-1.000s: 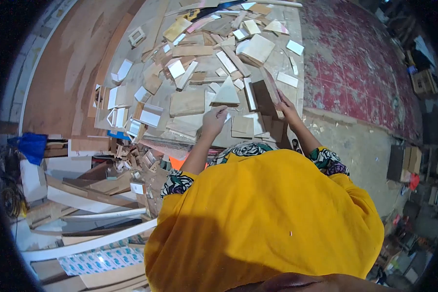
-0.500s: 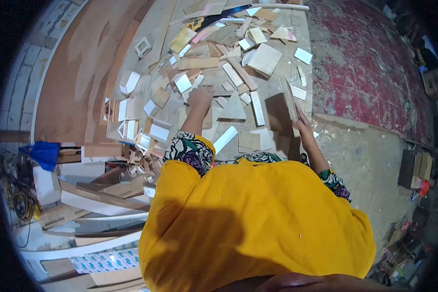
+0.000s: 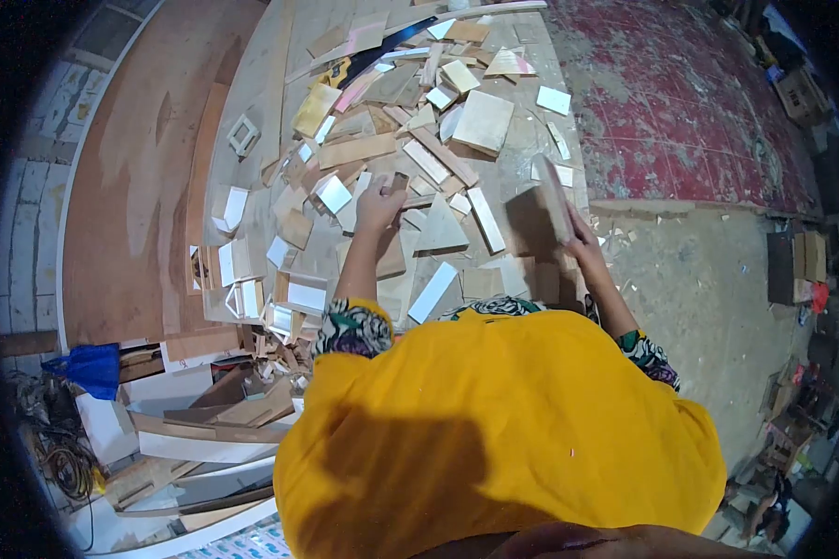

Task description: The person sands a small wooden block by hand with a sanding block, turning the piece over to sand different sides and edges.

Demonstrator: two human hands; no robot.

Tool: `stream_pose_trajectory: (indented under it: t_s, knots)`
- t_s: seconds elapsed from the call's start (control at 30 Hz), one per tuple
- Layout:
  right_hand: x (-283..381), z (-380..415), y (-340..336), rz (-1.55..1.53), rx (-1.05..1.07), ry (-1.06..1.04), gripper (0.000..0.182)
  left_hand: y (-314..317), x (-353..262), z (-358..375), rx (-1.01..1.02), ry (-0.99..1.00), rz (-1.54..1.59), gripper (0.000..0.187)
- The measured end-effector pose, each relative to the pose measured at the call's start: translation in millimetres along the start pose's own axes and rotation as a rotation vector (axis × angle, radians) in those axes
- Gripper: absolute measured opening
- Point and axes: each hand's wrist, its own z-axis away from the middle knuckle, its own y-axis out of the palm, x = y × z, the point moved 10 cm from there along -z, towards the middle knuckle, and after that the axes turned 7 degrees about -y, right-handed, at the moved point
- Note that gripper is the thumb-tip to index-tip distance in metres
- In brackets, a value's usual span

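My right hand [image 3: 582,244] grips a flat wooden board [image 3: 556,200], which stands on edge near the right side of the worktable [image 3: 522,140] and casts a dark shadow to its left. Over the scattered offcuts, my left hand [image 3: 378,207] is closed with a small brown wood piece [image 3: 399,183] at its fingertips. To the right of that hand lies a triangular wood piece [image 3: 443,231]. A narrow white-faced strip [image 3: 486,221] rests beside the triangle, and a white rectangular piece [image 3: 433,292] lies closer to my body.
A handsaw [image 3: 382,48] with a yellow and black handle lies at the far end among the offcuts. Small white box-like pieces [image 3: 242,300] line the table's left edge. A large brown panel [image 3: 140,186] stands left; boards [image 3: 214,424] are stacked lower left.
The view has shifted, so the table appears further left and lower. My left hand now shows the small brown piece more plainly at its fingertips. My right hand still holds the board, slightly turned.
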Motion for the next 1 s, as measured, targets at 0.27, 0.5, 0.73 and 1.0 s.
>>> stream_pose_trajectory:
  t_s: [0.27, 0.5, 0.73, 1.0]
  knots:
    - [89.9, -20.5, 79.0, 0.148, 0.321, -0.293, 0.084, 36.6, -80.3, 106.2, 0.649, 0.054, 1.249, 0.054]
    - [148.0, -9.4, 102.4, 0.649, 0.324, -0.399, 0.089, 40.4, -102.7, 144.2, 0.736, 0.297, 1.370, 0.050]
    - [171.1, 10.0, 96.6, 0.545, 0.416, -0.444, 0.087, 8.3, -123.2, 171.4, 0.134, 0.201, 0.435, 0.029]
    - [218.9, 45.4, 115.7, 0.633, 0.423, -0.763, 0.085, -6.5, -179.7, 214.2, -0.322, 0.957, 0.188, 0.019]
